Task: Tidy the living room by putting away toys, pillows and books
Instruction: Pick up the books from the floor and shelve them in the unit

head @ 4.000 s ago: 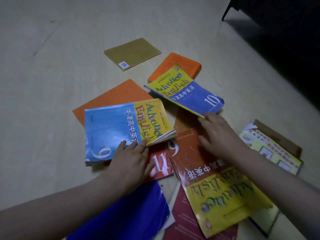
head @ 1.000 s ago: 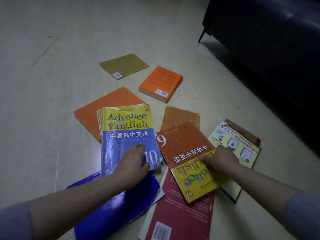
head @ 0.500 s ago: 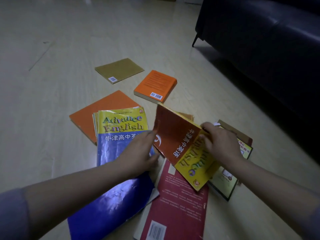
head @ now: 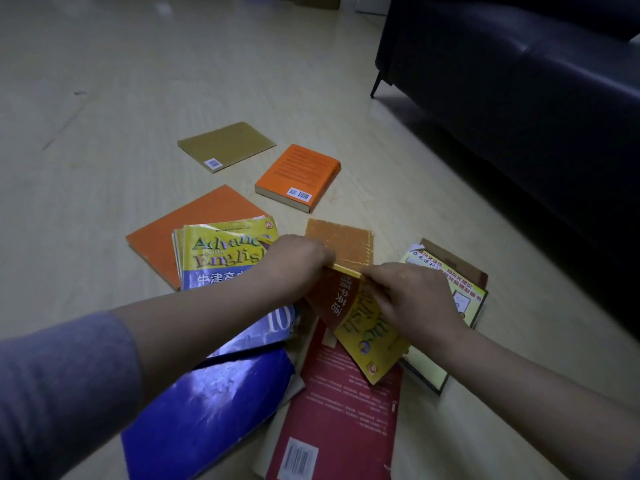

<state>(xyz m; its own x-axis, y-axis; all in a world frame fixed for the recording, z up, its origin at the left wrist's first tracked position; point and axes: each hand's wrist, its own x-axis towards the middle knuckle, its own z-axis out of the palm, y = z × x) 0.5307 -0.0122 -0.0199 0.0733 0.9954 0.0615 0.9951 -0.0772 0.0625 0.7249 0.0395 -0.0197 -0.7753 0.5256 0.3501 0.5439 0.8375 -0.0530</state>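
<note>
Orange-and-yellow English textbook tilts up above the red book, left hand and right hand pinching its raised edge; light, floppy paperback, probably steadier gripped along the spine.

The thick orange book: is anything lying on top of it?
No, the thick orange book lies alone on the floor, its back cover bare.

Arms stretched forward — left hand and right hand both pinch one book.
</note>
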